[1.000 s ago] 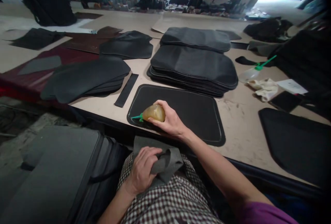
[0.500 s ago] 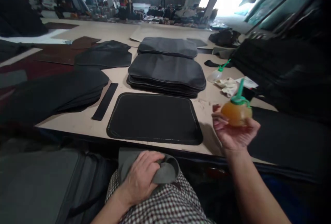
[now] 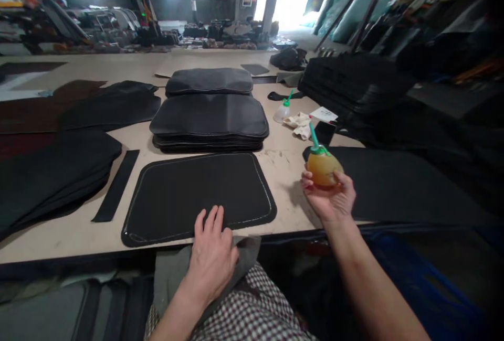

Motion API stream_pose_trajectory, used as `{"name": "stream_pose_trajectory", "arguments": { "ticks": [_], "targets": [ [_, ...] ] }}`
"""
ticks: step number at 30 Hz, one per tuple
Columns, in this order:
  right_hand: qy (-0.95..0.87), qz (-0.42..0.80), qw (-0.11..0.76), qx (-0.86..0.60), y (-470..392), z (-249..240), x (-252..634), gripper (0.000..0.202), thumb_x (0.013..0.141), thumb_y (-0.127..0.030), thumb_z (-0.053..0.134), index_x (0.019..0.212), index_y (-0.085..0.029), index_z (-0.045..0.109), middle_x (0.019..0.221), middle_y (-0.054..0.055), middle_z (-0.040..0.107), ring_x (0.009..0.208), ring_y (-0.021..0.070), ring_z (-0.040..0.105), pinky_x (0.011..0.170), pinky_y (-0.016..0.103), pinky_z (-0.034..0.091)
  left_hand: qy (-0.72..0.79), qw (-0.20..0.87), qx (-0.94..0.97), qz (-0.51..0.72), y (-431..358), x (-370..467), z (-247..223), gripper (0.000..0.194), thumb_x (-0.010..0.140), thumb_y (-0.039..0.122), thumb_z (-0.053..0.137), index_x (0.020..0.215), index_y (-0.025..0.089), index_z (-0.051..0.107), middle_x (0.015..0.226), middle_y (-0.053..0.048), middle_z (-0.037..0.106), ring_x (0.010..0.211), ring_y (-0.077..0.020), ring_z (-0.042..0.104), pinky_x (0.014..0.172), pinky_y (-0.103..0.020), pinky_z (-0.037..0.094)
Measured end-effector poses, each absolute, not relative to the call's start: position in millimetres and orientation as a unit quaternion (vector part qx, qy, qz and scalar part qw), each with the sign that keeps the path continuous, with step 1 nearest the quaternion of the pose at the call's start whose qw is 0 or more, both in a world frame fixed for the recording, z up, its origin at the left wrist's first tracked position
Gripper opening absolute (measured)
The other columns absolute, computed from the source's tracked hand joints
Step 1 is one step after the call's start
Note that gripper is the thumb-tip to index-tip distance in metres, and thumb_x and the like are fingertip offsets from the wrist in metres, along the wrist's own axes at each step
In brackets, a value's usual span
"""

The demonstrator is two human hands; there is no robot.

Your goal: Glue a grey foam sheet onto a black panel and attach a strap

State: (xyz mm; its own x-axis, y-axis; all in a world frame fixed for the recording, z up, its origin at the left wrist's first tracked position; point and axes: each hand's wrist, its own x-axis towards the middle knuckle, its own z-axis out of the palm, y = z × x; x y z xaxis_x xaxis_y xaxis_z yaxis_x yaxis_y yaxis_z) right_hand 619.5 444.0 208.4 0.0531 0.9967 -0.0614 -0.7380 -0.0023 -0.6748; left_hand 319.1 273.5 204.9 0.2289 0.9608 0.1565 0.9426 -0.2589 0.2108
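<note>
My right hand [image 3: 331, 194] holds a squeeze bottle [image 3: 323, 168] of amber liquid, its green nozzle pointing up, above the table's right part. My left hand [image 3: 212, 252] has its fingertips on the front edge of a black rounded panel [image 3: 197, 191], fingers stretched and slightly apart. A thin shiny line runs around the panel near its border. Below that hand, a grey sheet [image 3: 169, 273] lies over the checked cloth on my lap. Behind the panel sits a stack of dark rounded panels [image 3: 208, 115].
A black strip [image 3: 117, 186] and piled dark pieces [image 3: 51, 173] lie at left. On the right are a second bottle [image 3: 282, 112], a crumpled cloth [image 3: 300, 124], a large black sheet [image 3: 394, 183] and dark stacks [image 3: 354, 81]. The table's front edge crosses below the panel.
My left hand has moved up from the grey sheet on my lap to the panel's front edge. The view has turned right; my right hand still holds the bottle.
</note>
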Motion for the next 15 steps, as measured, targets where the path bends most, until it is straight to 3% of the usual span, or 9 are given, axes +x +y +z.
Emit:
{"name": "stream_pose_trajectory", "arguments": {
  "ticks": [7,11,15],
  "targets": [
    [-0.257,0.619,0.685,-0.286,451,207,610,0.043,0.078,-0.042,0.08,0.117,-0.031,0.065,0.123,0.006,0.068,0.11,0.0248,0.068,0.074,0.032,0.061,0.603,0.028,0.786,0.134,267,320,205,0.01,0.086,0.018,0.063,0.093,0.015,0.069,0.156,-0.022,0.051,0.149,-0.0353,0.043,0.125,-0.064,0.025],
    [-0.31,0.597,0.662,-0.331,467,202,611,0.04,0.077,-0.039,0.084,0.112,-0.028,0.066,0.121,0.003,0.069,0.109,0.0208,0.068,0.075,0.027,0.06,0.592,0.029,0.789,0.159,263,319,210,0.009,0.084,0.012,0.06,0.091,0.016,0.066,0.157,-0.02,0.051,0.15,-0.0357,0.043,0.125,-0.065,0.026],
    [-0.412,0.545,0.633,-0.365,499,199,608,0.057,0.067,-0.031,0.09,0.116,-0.027,0.062,0.117,0.001,0.068,0.105,0.0212,0.068,0.086,0.033,0.059,0.55,0.049,0.814,0.182,247,321,221,0.009,0.083,0.01,0.059,0.087,0.018,0.061,0.167,-0.014,0.037,0.155,-0.0346,0.032,0.127,-0.065,0.022]
  ]
}}
